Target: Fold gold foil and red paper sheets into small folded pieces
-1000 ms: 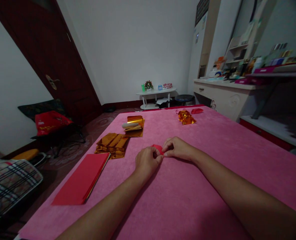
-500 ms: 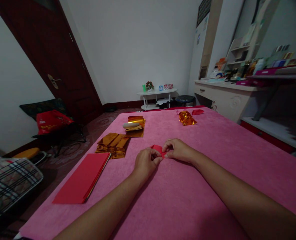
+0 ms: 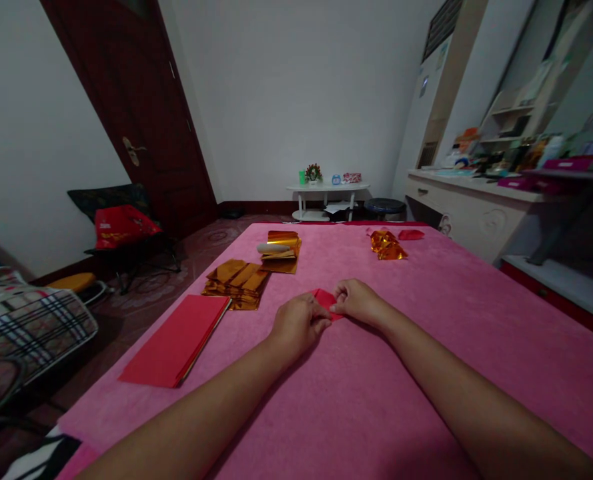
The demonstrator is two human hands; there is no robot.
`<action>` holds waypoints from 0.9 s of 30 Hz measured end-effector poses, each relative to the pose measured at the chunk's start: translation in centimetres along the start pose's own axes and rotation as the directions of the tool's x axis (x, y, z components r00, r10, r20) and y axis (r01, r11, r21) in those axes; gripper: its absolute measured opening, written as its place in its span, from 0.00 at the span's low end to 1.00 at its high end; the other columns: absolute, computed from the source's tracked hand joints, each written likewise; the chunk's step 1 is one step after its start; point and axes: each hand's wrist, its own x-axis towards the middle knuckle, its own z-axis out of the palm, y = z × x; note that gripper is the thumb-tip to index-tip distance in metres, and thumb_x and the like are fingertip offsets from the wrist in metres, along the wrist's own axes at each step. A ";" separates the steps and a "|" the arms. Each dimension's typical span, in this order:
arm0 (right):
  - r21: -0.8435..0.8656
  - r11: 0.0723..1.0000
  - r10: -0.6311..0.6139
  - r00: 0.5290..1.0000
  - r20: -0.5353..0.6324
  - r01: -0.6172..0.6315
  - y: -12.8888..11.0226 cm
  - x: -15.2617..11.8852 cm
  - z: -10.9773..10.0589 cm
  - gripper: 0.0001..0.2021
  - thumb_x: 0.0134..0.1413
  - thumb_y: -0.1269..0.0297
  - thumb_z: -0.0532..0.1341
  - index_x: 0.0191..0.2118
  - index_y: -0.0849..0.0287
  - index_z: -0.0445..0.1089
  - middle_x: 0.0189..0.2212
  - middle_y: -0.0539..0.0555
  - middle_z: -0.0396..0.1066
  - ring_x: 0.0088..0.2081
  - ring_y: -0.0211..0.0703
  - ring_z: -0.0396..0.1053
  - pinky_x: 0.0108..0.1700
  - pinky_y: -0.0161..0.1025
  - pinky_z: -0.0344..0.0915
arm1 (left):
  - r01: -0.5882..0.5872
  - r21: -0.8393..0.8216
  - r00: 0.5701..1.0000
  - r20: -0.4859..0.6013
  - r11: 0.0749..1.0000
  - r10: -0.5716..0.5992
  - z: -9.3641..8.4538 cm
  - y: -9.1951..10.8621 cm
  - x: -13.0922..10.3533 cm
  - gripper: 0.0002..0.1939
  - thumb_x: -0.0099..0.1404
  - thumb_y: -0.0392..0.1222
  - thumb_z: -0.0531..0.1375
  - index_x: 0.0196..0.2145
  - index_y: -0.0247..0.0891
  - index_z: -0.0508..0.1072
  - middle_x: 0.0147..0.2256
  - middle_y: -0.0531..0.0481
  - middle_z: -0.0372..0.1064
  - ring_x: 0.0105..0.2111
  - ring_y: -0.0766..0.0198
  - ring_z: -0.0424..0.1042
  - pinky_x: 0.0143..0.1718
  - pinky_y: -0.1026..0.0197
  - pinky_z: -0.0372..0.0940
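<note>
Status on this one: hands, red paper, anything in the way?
Left hand, right hand: both at red paper. Paper partly hidden by hands. Nothing else seen blocking it.

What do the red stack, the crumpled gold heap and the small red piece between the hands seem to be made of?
Red stack: probably paper or thin card, matte; flat sheets, straight edges.
Crumpled gold heap: likely metallic foil or foil-coated paper, glossy; bright glints on creases.
Small red piece: perhaps paper, matte; it shows no glints, but is partly covered.
</note>
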 end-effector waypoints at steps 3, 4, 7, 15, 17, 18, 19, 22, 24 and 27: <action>0.169 0.986 0.006 1.000 0.003 -0.006 0.2 -0.1 0.0 0.05 0.32 0.74 0.63 0.19 0.61 0.65 0.15 0.45 0.65 0.18 0.31 0.59 0.21 0.29 0.52 | 0.007 0.052 1.000 0.004 0.999 -0.007 -0.3 0.1 -0.2 0.06 0.57 0.39 0.60 0.32 0.42 0.78 0.30 0.50 0.71 0.31 0.64 0.67 0.31 0.64 0.56; 0.246 0.969 0.033 0.999 0.011 -0.034 0.1 -0.3 -0.1 0.06 0.32 0.74 0.63 0.18 0.61 0.64 0.13 0.45 0.64 0.17 0.30 0.58 0.20 0.28 0.51 | 0.008 0.062 1.000 0.006 0.998 -0.009 -0.4 0.1 -0.2 0.06 0.58 0.39 0.60 0.32 0.42 0.78 0.30 0.50 0.71 0.31 0.64 0.67 0.31 0.64 0.56; 0.472 0.867 0.149 0.987 0.056 -0.158 -0.4 -0.9 -0.4 0.07 0.36 0.72 0.62 0.18 0.60 0.61 0.10 0.45 0.62 0.13 0.30 0.56 0.16 0.28 0.48 | 0.023 0.045 1.000 -0.020 0.999 -0.023 -0.5 0.0 -0.3 0.06 0.58 0.42 0.60 0.31 0.41 0.78 0.31 0.49 0.72 0.31 0.63 0.68 0.31 0.63 0.56; 0.806 0.574 0.185 0.982 0.041 -0.142 -1.3 -2.3 -0.7 0.09 0.39 0.66 0.66 0.25 0.62 0.65 0.15 0.46 0.67 0.14 0.28 0.60 0.17 0.25 0.56 | 0.188 -0.630 0.941 -0.104 0.753 -0.322 -0.1 0.0 0.6 0.19 0.60 0.52 0.57 0.25 0.32 0.75 0.22 0.48 0.70 0.21 0.67 0.65 0.24 0.66 0.57; 0.824 0.555 0.153 0.987 0.039 -0.118 -1.8 -2.6 -0.3 0.09 0.40 0.66 0.66 0.28 0.62 0.67 0.17 0.48 0.69 0.15 0.29 0.63 0.18 0.26 0.60 | 0.212 -0.775 0.933 -0.021 0.595 -0.359 -0.2 0.4 0.8 0.19 0.58 0.53 0.58 0.25 0.31 0.73 0.21 0.48 0.69 0.19 0.68 0.65 0.23 0.66 0.57; 0.828 0.548 0.140 0.989 0.043 -0.114 -2.1 -2.7 -0.1 0.09 0.40 0.66 0.66 0.29 0.62 0.68 0.18 0.50 0.70 0.17 0.30 0.65 0.20 0.26 0.62 | 0.225 -0.818 0.929 0.016 0.530 -0.370 -0.2 0.5 0.9 0.19 0.57 0.53 0.59 0.25 0.30 0.73 0.20 0.48 0.69 0.19 0.68 0.65 0.22 0.67 0.57; 0.833 0.542 0.130 0.990 0.049 -0.112 -2.3 -2.8 0.2 0.09 0.41 0.66 0.66 0.30 0.63 0.68 0.19 0.51 0.72 0.18 0.30 0.66 0.22 0.26 0.64 | 0.232 -0.845 0.925 0.038 0.482 -0.378 -0.3 0.6 0.9 0.19 0.57 0.52 0.59 0.24 0.30 0.72 0.20 0.48 0.69 0.18 0.69 0.65 0.22 0.67 0.57; 0.844 0.526 0.113 0.992 0.054 -0.105 -2.9 -3.2 0.7 0.09 0.43 0.66 0.65 0.32 0.64 0.70 0.21 0.53 0.73 0.20 0.32 0.68 0.24 0.26 0.66 | 0.228 -0.879 0.907 0.036 0.418 -0.419 -0.4 0.6 0.8 0.18 0.54 0.51 0.62 0.21 0.30 0.71 0.18 0.49 0.68 0.17 0.70 0.64 0.21 0.67 0.56; 0.847 0.522 0.107 0.993 0.050 -0.099 -3.0 -3.3 0.9 0.09 0.43 0.66 0.65 0.33 0.64 0.70 0.21 0.54 0.74 0.20 0.32 0.69 0.23 0.26 0.65 | 0.224 -0.887 0.898 0.026 0.405 -0.440 -0.4 0.4 0.7 0.18 0.52 0.51 0.64 0.19 0.31 0.71 0.17 0.50 0.67 0.17 0.71 0.62 0.20 0.68 0.55; 0.844 0.527 0.100 0.993 0.056 -0.101 -2.9 -3.5 1.0 0.09 0.44 0.65 0.64 0.32 0.64 0.70 0.22 0.54 0.74 0.19 0.32 0.68 0.21 0.27 0.64 | 0.223 -0.892 0.889 0.021 0.393 -0.457 -0.4 0.4 0.7 0.19 0.50 0.51 0.65 0.18 0.31 0.70 0.16 0.51 0.65 0.16 0.72 0.61 0.20 0.68 0.55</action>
